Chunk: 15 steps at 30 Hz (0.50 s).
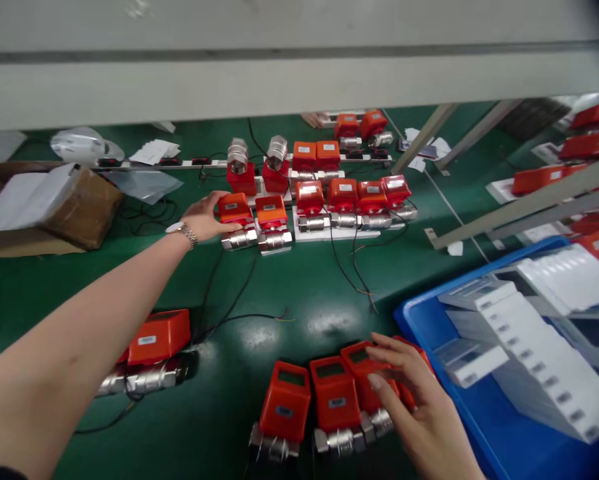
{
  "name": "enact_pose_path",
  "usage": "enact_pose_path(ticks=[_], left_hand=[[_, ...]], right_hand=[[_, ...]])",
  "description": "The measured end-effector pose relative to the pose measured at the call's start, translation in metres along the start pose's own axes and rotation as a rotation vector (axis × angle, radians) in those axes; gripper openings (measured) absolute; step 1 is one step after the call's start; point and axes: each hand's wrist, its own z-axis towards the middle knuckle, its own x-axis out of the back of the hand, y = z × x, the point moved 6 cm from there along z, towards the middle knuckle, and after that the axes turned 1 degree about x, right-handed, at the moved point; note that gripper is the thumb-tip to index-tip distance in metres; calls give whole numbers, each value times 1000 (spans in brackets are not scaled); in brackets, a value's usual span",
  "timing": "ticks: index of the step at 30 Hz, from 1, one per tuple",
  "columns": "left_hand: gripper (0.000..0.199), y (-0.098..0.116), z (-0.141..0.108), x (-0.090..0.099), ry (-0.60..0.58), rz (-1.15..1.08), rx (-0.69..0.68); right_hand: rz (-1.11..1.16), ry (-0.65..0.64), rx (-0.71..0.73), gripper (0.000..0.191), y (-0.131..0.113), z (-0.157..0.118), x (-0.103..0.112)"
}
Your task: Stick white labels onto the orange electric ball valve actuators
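Note:
My left hand [206, 217] reaches far out, its thumb and fingers around the left side of an orange-red motorized valve [234, 208] with a silver metal body. A similar valve [272, 211] stands right beside it. Over the front group of valves hovers my right hand [422, 393], fingers apart and bent, holding nothing. Whether its fingertips touch the red housing [362, 373] below is unclear. That hand partly hides the valves at the group's right end. Two more valves, one a red unit [285, 400], lie left of it with their small dark windows facing up.
A blue bin [429, 313] with white-grey cases stands at the right. Another valve [162, 337] lies under my left forearm. Further rows of valves [342, 193] with loose black cables sit behind. A cardboard box [94, 207] is at left; a shelf edge [279, 90] crosses above. Another person's hand [315, 119] shows at the back.

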Motion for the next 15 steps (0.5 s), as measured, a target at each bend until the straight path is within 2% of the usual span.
enact_pose_path(ticks=[3,5,7,8,11,13,15], left_hand=[[102,11,-17,1,48,4,23],[112,21,-34,3,154,16,63],[108,37,-63,7,316,-21,103],[104,51,-81,4,344,-51,84],[100,108,-151,-11,321,-116,31],[89,156,-203,-28,269,-115,18],[76,211,-248,-48,225,-99,-65]], right_hand=[[49,60,-78,28,20,-31,21],[101,111,-141,26,35,-53,33],[136,130,-187,24,51,-73,40],[145,127,-205,22,59,-81,41],[150,79,-219,17,80,-102,40],[139,43,-176,14,91,-112,42],[116,5,-94,14,100,-122,50]])
